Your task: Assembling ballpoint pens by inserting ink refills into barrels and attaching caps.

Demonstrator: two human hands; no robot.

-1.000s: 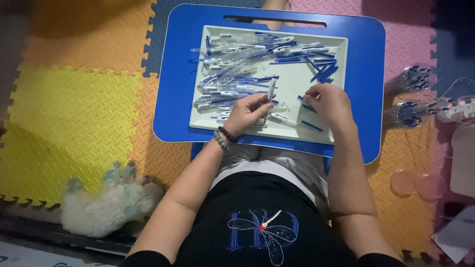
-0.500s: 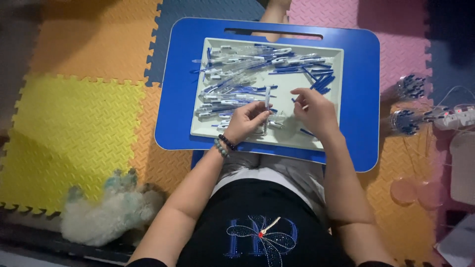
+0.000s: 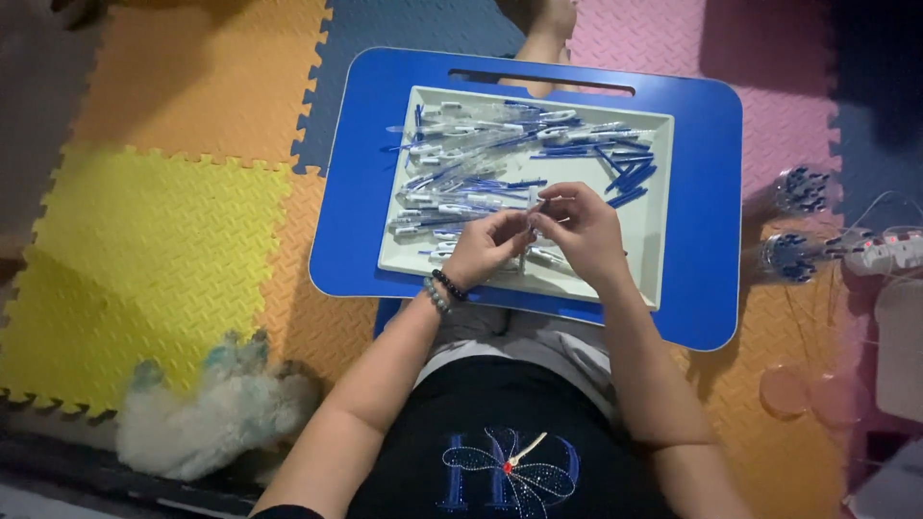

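While pinched, pen (image 3: 535, 213) between fingers (image 3: 519, 227)

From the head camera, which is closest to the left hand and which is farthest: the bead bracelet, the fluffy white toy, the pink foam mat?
1. Dark bead bracelet: on the left hand's own wrist.
2. Fluffy white toy: lower left, on the floor.
3. Pink foam mat: upper right, beyond the blue lap table.

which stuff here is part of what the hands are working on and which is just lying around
In use:
- left hand and right hand, together pinching a pen part
- white tray heaped with pen parts
- blue lap table under the tray

Lying about:
- fluffy toy on the foam mats
- two tubs of blue pens to the right
- power strip
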